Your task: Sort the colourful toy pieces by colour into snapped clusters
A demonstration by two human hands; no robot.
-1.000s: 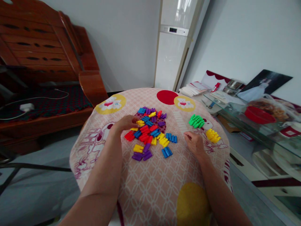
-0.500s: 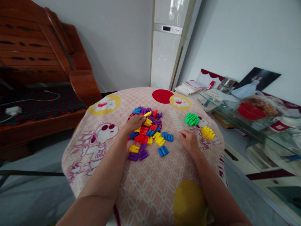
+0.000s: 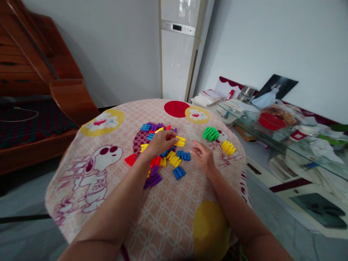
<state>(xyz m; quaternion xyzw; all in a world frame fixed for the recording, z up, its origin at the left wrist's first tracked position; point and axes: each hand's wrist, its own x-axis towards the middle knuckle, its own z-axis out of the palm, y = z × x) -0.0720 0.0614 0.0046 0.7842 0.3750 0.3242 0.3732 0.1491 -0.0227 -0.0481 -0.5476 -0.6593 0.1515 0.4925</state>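
My left hand (image 3: 164, 142) is closed on a yellow plastic block (image 3: 180, 141), a small ribbed piece pinched at the fingertips over the right side of a mixed pile. Around and beneath this hand lie red blocks (image 3: 131, 159), purple blocks (image 3: 153, 179), blue blocks (image 3: 179, 172) and loose yellow blocks (image 3: 174, 158); the hand and forearm hide part of the pile. To the right, my right hand (image 3: 203, 156) hovers near the blue pieces, fingers apart with nothing visible in them. Beyond it sit a green cluster of blocks (image 3: 210, 133) and a yellow cluster (image 3: 228, 147).
A patterned cloth covers the round table (image 3: 163, 217). At the right, a glass shelf (image 3: 285, 145) carries a red bowl (image 3: 272, 121), papers and bags. A wooden bench (image 3: 70, 94) stands at the left, a tall white appliance (image 3: 176, 54) behind the table.
My left hand has moved right from the back of the pile, bringing a yellow block. My right hand's fingers have spread from a closed pose. The view has turned slightly right.
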